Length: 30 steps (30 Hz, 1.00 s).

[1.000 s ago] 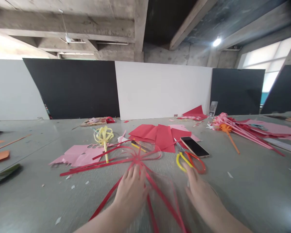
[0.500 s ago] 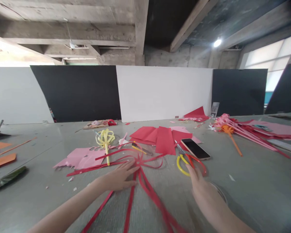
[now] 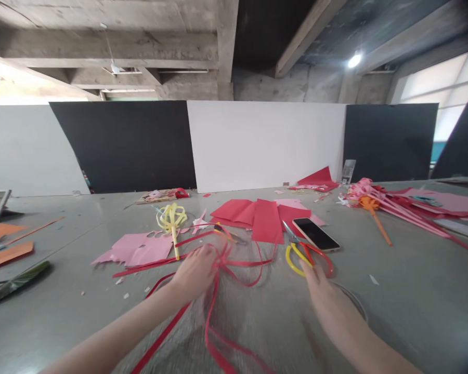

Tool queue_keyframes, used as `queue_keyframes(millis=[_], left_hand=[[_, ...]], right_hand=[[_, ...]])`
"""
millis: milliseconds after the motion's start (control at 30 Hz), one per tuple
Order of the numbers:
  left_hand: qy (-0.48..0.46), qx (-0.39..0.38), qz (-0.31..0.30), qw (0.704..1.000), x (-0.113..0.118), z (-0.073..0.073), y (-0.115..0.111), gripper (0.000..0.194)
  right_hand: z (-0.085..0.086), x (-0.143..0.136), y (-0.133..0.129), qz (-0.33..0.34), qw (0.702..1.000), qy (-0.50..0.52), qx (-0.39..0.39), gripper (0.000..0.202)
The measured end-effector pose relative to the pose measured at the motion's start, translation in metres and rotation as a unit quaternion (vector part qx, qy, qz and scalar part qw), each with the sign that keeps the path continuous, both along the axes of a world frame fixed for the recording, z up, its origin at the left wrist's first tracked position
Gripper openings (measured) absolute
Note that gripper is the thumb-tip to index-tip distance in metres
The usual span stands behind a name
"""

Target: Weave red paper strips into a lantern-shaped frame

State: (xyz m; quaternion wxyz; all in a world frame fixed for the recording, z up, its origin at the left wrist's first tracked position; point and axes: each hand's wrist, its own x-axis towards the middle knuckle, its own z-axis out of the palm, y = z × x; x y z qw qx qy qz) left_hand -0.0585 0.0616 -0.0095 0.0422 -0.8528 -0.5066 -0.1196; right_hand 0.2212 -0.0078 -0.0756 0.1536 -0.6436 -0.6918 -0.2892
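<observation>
paper, orange and stiff [image 3: 11, 257], lies at far left above a ribbed green leaf-shaped piece [image 3: 23, 280]. torn pink sheet [image 3: 140, 249], matte and holed, is next, with a yellow looped paper globe on a stalk [image 3: 172, 218] at its right end. left hand [image 3: 197, 270]: fingers curled at the hub of the flat, ribbon-like red strips [image 3: 218, 301], at mid-table; blur hides whether they pinch. folded red paper [image 3: 268, 221] lies beyond. scissors [image 3: 294, 262] have one yellow and one orange-red handle loop; a smooth black-screened phone [image 3: 315, 234] lies just beside. right hand [image 3: 323, 288]: fingers extended, unclenched, tips at the handles; contact cannot be told. clear stand [image 3: 348, 171] bears a small printed patch, too small to read. red strips radiate from the hub: some run left, some loop right, the longest trail toward the wearer. scissor blades point away, slightly left.
</observation>
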Motion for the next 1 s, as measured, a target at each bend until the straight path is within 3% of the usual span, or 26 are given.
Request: queue_keyframes(millis=[133, 233, 367, 500, 567, 667, 767, 900, 1000], left_hand=[[0.051, -0.069, 0.014, 0.996, 0.011, -0.024, -0.024, 0.047], [0.066, -0.101, -0.012, 0.993, 0.004, -0.03, -0.027, 0.057], [0.076, -0.125, -0.101, 0.984, -0.019, -0.023, -0.013, 0.062], [0.077, -0.158, -0.208, 0.962, -0.04, -0.005, 0.012, 0.065], [0.041, -0.158, -0.231, 0.959, -0.041, 0.006, 0.02, 0.061], [-0.058, -0.128, -0.192, 0.971, -0.024, 0.019, 0.014, 0.04], [-0.078, -0.096, -0.139, 0.983, 0.011, 0.02, -0.013, 0.029], [0.034, -0.083, -0.079, 0.993, 0.061, 0.001, -0.047, 0.033], [0.065, -0.076, -0.049, 0.994, 0.083, -0.015, -0.05, 0.037]], right_hand=[[-0.002, 0.001, 0.001, 0.004, 1.0, -0.008, 0.007, 0.057], [-0.004, 0.002, 0.003, -0.009, 1.0, -0.016, 0.0, 0.057], [-0.004, 0.002, 0.002, -0.017, 0.999, -0.024, -0.015, 0.059], [0.0, 0.0, -0.001, -0.03, 0.999, -0.037, -0.015, 0.058], [0.003, 0.0, -0.002, -0.023, 0.999, -0.036, -0.006, 0.056], [0.006, -0.001, -0.002, 0.011, 1.0, -0.025, 0.005, 0.052], [0.008, -0.002, -0.002, 0.052, 0.999, -0.007, -0.006, 0.048], [0.007, -0.005, -0.003, 0.088, 0.996, 0.011, -0.015, 0.044], [0.006, -0.006, -0.003, 0.087, 0.996, 0.018, -0.018, 0.045]])
